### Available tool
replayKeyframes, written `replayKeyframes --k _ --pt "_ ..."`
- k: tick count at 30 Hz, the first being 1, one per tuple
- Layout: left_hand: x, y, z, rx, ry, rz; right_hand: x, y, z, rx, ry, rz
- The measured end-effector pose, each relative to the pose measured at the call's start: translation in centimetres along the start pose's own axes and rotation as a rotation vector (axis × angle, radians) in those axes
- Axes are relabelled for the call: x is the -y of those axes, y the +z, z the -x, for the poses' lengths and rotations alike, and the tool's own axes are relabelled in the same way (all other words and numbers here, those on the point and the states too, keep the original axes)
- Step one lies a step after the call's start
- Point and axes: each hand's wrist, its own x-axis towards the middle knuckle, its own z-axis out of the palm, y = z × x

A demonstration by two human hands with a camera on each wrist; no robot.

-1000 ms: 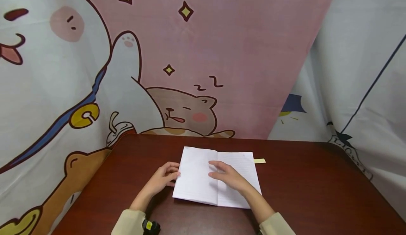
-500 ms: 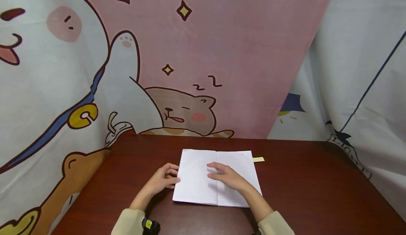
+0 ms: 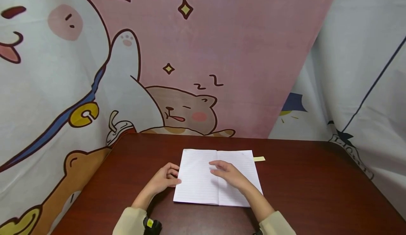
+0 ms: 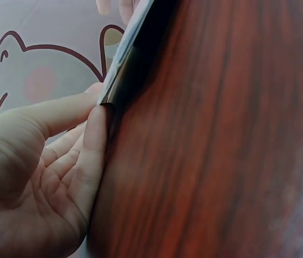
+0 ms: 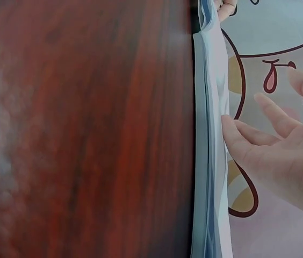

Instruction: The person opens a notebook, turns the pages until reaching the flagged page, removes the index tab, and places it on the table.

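Notebook (image 3: 201, 184): spread, lower centre; seemingly being steadied
Left hand (image 3: 161, 179): pinches its left edge
Right hand (image 3: 232, 176): relaxed; page-turning would need pinching

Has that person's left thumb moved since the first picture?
Yes, slightly: in the head view, the left thumb now sits nearer the person, farther from the table's back edge.

Open lined notebook (image 3: 197, 182) lying on a reddish-brown table (image 3: 317, 182), yellow tab (image 3: 259, 158) poking out its right side, cartoon cloth (image 3: 253, 51) hanging behind. Left hand (image 3: 162, 179) has its thumb on the notebook's left edge, right hand (image 3: 232, 175) is over the pages near the fold.
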Motion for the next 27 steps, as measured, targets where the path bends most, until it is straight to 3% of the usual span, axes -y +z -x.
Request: replayKeyframes --k 6,13,27 --pt "0.2 0.0 -0.2 -0.014 -0.008 -0.015 0.0 -0.2 -0.1 0.006 -0.045 0.008" --pt "0.4 0.0 -0.3 -0.02 -0.012 -0.029 0.2 -0.3 0.0 -0.004 -0.017 -0.003" --pt "0.2 0.1 -0.1 -0.014 -0.005 -0.011 0.5 -1.6 0.0 -0.034 -0.062 -0.019"
